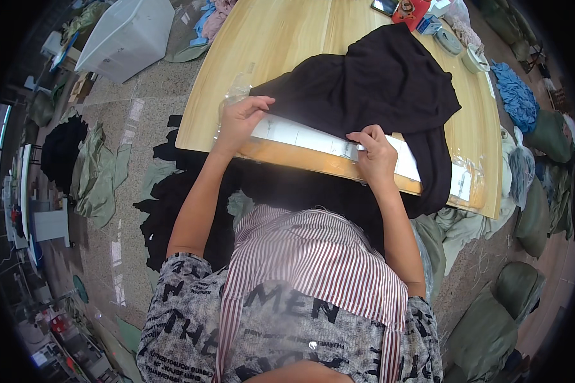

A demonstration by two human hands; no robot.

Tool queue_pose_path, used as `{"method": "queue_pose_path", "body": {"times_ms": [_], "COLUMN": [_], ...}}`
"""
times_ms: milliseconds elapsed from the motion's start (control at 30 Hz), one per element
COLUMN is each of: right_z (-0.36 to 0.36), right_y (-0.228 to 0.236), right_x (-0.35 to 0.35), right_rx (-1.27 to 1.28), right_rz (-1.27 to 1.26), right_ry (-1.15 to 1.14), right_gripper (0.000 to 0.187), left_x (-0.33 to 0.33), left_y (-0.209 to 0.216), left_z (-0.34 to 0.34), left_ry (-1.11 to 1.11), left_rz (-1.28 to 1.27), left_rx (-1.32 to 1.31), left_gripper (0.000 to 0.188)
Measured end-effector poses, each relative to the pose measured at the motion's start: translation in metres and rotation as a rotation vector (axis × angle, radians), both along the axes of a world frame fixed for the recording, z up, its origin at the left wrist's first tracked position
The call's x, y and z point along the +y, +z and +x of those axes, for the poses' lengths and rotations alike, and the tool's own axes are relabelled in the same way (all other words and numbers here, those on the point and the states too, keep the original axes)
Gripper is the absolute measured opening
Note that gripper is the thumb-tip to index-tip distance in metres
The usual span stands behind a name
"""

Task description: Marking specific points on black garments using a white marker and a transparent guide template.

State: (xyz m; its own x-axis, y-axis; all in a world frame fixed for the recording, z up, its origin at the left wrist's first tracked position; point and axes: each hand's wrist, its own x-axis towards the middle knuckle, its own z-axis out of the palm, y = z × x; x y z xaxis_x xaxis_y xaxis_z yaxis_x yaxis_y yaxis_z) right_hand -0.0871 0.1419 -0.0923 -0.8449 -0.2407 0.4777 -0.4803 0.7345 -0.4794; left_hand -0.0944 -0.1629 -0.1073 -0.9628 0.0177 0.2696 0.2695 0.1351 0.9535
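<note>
A black garment of soft cloth lies spread and folded over the wooden table, with one part hanging off the near right edge. At the left end of its near edge, my left hand is closed in a pinch on the cloth. Farther right along that edge, my right hand pinches the cloth between thumb and finger. A small white bit shows beside the right fingers; whether it is held I cannot tell. Below the cloth edge lies a white marked sheet, taped along the table's front.
The wooden table has a tape roll, a red item and a phone at its far right. A white bin stands far left. Dark cloth piles below the front edge; stuffed green sacks stand right.
</note>
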Motion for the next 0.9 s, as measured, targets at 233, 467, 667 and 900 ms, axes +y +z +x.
{"method": "queue_pose_path", "body": {"times_ms": [233, 467, 667, 900], "right_z": [0.011, 0.01, 0.007, 0.018], "right_y": [-0.002, -0.001, -0.001, 0.011], "right_x": [0.004, 0.006, 0.004, 0.01], "right_rx": [0.035, 0.072, 0.024, -0.052], "right_rz": [0.046, 0.052, -0.019, -0.054], "right_ry": [0.1, 0.068, 0.075, 0.073], "right_gripper": [0.033, 0.033, 0.029, 0.023], "left_x": [-0.003, -0.002, 0.089, 0.131], "left_y": [-0.002, 0.01, 0.017, 0.014], "left_z": [0.02, 0.031, 0.056, 0.066], "left_ry": [-0.019, 0.355, 0.133, -0.058], "left_rz": [0.022, -0.895, -0.734, -0.948], "left_rx": [0.024, 0.439, 0.476, 0.254], "left_gripper": [0.016, 0.014, 0.02, 0.067]}}
